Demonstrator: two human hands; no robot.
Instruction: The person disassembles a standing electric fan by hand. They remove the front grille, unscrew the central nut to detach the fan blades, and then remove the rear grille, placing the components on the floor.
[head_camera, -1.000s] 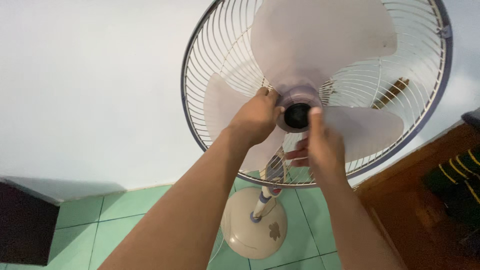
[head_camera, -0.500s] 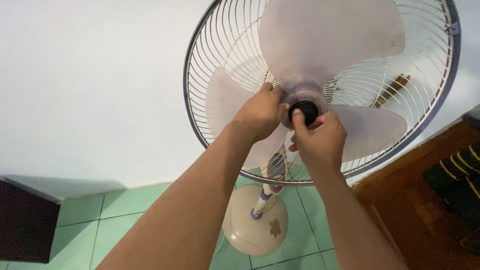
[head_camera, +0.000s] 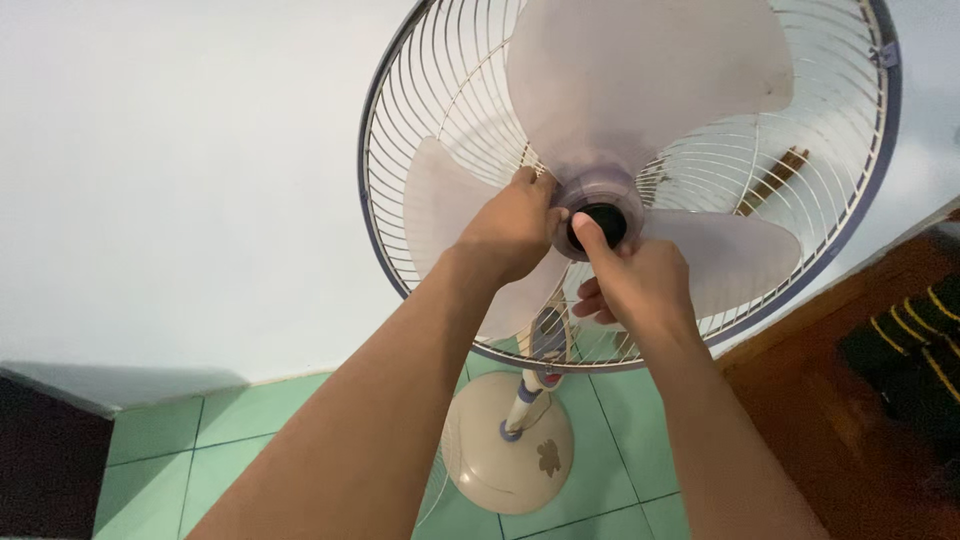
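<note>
No packages, signs or screens in view. Only label-like mark: small brownish flower-shaped decal on the round cream fan base, right of the stand pole, above green floor tiles.

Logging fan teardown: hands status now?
Left hand steadies translucent plastic fan blade hub. Right hand thumb on black round cap. Front grille absent.

Translucent pale blades, black centre cap, cream base with brown leaf motif, green floor tiles
</note>
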